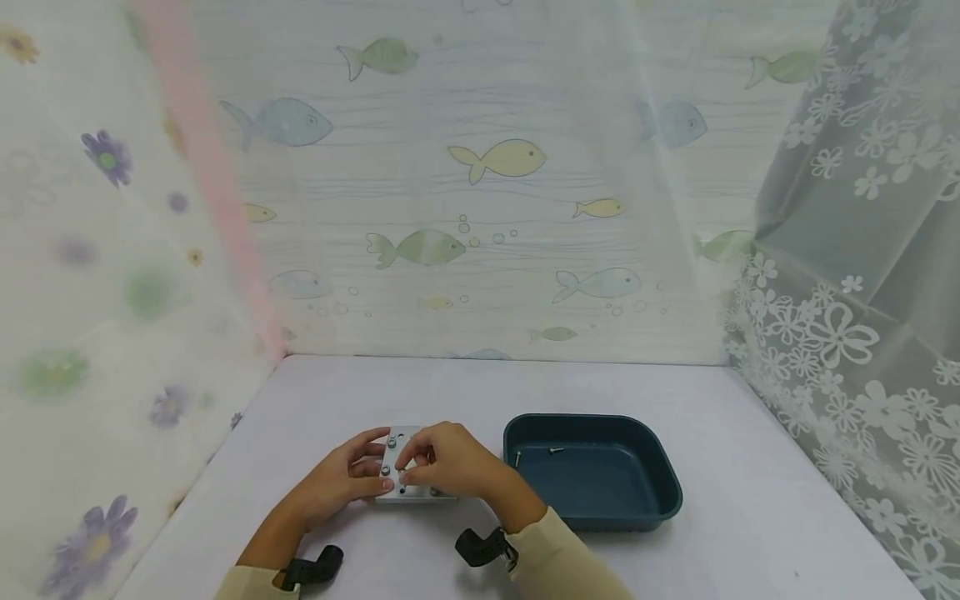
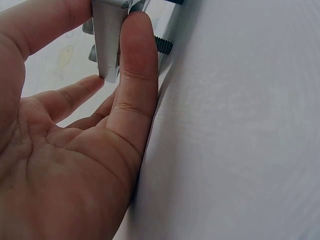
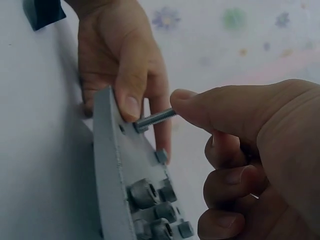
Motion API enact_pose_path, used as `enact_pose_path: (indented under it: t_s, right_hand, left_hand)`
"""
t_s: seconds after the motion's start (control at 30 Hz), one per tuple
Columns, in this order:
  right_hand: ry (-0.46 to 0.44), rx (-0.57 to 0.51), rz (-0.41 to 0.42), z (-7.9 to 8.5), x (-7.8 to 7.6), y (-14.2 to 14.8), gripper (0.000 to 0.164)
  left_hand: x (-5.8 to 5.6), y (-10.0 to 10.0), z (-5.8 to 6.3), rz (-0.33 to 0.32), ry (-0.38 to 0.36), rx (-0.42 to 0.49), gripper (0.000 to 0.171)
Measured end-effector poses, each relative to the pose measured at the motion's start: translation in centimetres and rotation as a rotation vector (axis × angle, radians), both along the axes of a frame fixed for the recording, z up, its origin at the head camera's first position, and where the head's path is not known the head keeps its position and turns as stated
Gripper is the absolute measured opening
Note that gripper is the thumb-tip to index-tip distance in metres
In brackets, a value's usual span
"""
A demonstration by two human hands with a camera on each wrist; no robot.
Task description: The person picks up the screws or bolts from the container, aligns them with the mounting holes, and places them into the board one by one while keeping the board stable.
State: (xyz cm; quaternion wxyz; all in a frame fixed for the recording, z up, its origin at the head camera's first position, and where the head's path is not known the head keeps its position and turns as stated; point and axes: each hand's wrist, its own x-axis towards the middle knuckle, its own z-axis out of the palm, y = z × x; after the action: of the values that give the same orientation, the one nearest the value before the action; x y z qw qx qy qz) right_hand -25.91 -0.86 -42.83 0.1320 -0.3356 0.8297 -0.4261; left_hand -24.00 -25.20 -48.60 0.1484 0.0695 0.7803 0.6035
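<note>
Screw point(image 3: 157, 118) pinched in right hand point(image 1: 459, 460) over plate point(image 3: 107, 160), which left hand point(image 1: 333, 477) grips on table point(image 1: 397, 554) beside tray point(image 1: 609, 485); loose pinch could drop it, shifting plate could make its tip skid.

My right hand point(image 1: 453, 462) hides some of the metal plate point(image 1: 416, 492) under it, my right thumb point(image 3: 215, 107) covers one end of the screw point(image 3: 156, 119), the plate runs off the left wrist view past my left hand point(image 2: 65, 150), and flowers point(image 3: 166, 18) behind that hand look blurry.
</note>
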Motion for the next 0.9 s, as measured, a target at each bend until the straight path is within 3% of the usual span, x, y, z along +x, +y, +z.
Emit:
enact_pose_path:
  t_s: [0.53, 0.9]
  right_hand:
    - [0.012, 0.028, -0.020, -1.2, 0.2, -0.7, 0.006]
    - [0.006, 0.065, -0.015, -1.2, 0.5, -0.7, 0.005]
  left_hand:
    - [0.0, -0.3, -0.1, -0.023, 0.003, 0.012, 0.092]
    - [0.0, -0.2, -0.1, -0.035, 0.007, 0.022, 0.093]
